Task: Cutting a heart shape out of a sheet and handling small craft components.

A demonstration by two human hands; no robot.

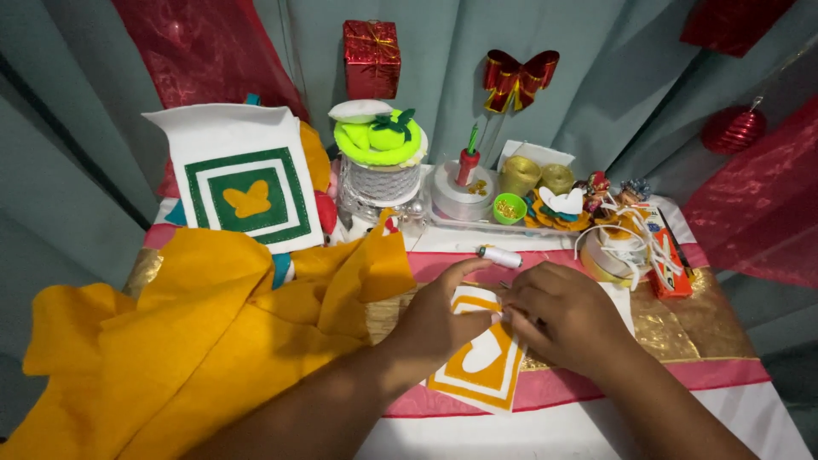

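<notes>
At the lower centre of the frame, an orange-and-white felt square lying on the counter is pressed down by the left hand, fingers together, while its upper edge is pinched by the right hand, fingers closed on it.

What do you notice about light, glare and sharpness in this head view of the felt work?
Head view: dim, even light, soft shadows under both hands. Small glints on the foil gift box and red bow. The felt square is sharp; the left hand and right hand are slightly soft. The wide lens splays the curtain folds outward towards the edges.
</notes>
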